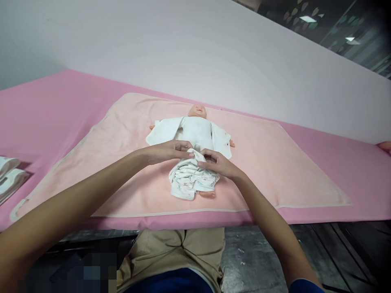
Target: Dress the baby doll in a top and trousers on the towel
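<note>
A baby doll (pixel 198 110) lies on its back on a pale pink blanket (pixel 262 175), its head toward the wall. Its upper body and spread arms are covered by a white top (pixel 200 129). Bunched around its legs is a white printed baby garment (pixel 192 177), with one foot (pixel 208 194) showing below. My left hand (pixel 180 149) grips the upper edge of this garment between thumb and fingers. On the opposite side, my right hand (pixel 216 162) pinches the same edge, close to the left. The doll's legs are mostly hidden under the bunched cloth.
Folded white cloths (pixel 10 175) lie at the left on the pink table cover (pixel 39 110). A light grey wall (pixel 183 44) rises behind the table. Part of a pinkish object (pixel 384 146) shows at the far right edge. The table's front edge is close to my body.
</note>
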`<state>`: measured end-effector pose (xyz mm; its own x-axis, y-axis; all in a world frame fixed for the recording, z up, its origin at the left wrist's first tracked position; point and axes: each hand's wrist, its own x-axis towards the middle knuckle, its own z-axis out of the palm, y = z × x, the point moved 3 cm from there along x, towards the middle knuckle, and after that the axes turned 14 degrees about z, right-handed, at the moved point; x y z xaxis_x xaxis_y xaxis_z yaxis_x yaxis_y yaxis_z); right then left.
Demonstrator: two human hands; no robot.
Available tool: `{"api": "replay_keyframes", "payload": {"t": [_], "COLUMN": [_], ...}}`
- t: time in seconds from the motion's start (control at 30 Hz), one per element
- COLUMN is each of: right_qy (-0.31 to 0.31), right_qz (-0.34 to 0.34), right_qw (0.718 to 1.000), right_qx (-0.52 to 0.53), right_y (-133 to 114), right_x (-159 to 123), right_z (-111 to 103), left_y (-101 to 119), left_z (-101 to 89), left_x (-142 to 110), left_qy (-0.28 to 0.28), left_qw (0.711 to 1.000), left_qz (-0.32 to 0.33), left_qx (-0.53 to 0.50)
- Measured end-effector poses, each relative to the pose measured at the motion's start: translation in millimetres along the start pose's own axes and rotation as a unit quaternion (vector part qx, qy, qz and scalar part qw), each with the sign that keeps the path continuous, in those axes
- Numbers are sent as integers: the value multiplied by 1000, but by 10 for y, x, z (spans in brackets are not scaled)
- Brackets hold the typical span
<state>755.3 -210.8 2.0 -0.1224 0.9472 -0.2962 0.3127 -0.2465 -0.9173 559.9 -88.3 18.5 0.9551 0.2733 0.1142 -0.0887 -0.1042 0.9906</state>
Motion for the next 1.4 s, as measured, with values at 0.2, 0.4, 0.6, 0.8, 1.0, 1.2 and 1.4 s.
{"api": "replay_keyframes", "payload": {"t": [0.2, 0.4, 0.6, 0.8, 1.0, 1.2, 1.4], "right_qy": [25, 199, 210, 292, 322, 235, 195], "right_qz": [71, -5, 16, -29, -85, 37, 35], "right_qw": [996, 979, 970, 953, 919, 966, 961], "right_qx": [52, -37, 122, -77, -211, 98, 192], "right_y": [179, 388, 548, 504, 282, 603, 540], "right_x": [-52, -38, 284, 258, 329, 565, 515], "right_z": [-157, -241, -377, -400, -389, -432, -422], "left_y": [-242, -459, -548, -558, -603, -877, -856], "left_z": [-200, -275, -303, -265, -309, -290, -244], "left_x": [-63, -114, 49, 37, 126, 178, 219], "left_qy": [106, 166, 216, 180, 189, 319, 344], "left_qw": [992, 949, 924, 849, 883, 936, 937], "left_qz": [-16, 75, 89, 165, 97, 37, 15], "left_qx": [68, 256, 303, 469, 420, 142, -59]}}
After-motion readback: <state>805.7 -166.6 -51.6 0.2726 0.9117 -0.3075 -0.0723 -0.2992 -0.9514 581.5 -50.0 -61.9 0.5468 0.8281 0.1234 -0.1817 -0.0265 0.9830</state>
